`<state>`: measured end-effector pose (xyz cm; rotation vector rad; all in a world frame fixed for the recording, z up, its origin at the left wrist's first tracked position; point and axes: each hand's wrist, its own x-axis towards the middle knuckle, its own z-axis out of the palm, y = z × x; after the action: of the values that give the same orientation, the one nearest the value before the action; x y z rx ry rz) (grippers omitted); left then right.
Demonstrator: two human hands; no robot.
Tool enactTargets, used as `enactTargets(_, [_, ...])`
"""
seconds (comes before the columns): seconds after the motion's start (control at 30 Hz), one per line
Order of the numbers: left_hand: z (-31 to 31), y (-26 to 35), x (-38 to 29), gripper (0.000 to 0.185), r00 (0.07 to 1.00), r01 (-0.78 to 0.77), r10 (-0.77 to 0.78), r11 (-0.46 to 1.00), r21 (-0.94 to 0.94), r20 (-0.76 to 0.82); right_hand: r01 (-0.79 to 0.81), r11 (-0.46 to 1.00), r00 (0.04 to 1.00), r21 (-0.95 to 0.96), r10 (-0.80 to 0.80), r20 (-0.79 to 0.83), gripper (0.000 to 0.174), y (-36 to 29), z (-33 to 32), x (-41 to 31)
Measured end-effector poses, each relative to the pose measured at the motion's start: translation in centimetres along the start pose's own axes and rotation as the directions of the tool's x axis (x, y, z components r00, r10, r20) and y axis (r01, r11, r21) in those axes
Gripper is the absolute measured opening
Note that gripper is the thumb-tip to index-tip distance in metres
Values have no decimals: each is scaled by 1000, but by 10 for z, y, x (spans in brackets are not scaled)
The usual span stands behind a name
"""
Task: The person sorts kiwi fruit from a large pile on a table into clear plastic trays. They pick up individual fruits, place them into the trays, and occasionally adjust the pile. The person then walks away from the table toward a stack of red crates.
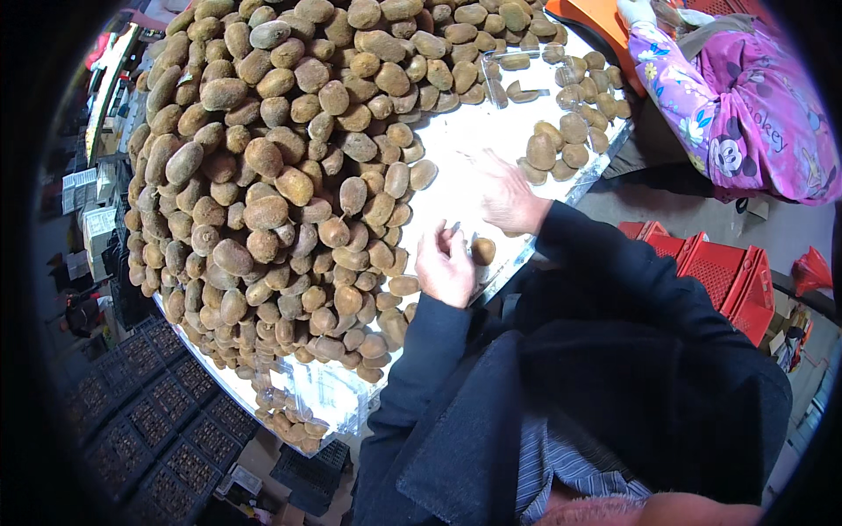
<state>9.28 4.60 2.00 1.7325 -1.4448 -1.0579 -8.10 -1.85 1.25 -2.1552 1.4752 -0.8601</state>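
Over the white tabletop [454,151], my left hand [447,266] is half curled near the table's front edge. Glare at its fingertips hides whether something small is pinched there. To its right and farther in, my right hand [510,197] is blurred, palm down, its fingers stretched out; no fruit shows in it. One brown kiwifruit [483,251] lies beside my left hand, close to the edge. A large heap of kiwifruit [283,177] rises to the left of both hands. Beyond my right hand sits a small group of kiwifruit [541,152].
A clear plastic clamshell [516,72] is at the back. Clear plastic containers [329,391] rest at the near left corner. A person in a purple patterned garment [730,118] works at the right by an orange tray [595,26]. Red crates [717,276] and black fruit-filled crates [151,421] stand below.
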Motion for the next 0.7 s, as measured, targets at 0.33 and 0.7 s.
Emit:
enactTargets(0.33, [-36, -63, -23, 21, 967, 254, -245, 932, -258, 70, -43, 997, 984, -62, 53, 170, 57, 4, 74, 48])
enactTargets(0.7, [-35, -37, -14, 18, 949, 312, -277, 886, -344, 147, -382, 889, 923, 252, 355, 148, 50, -14, -26, -13])
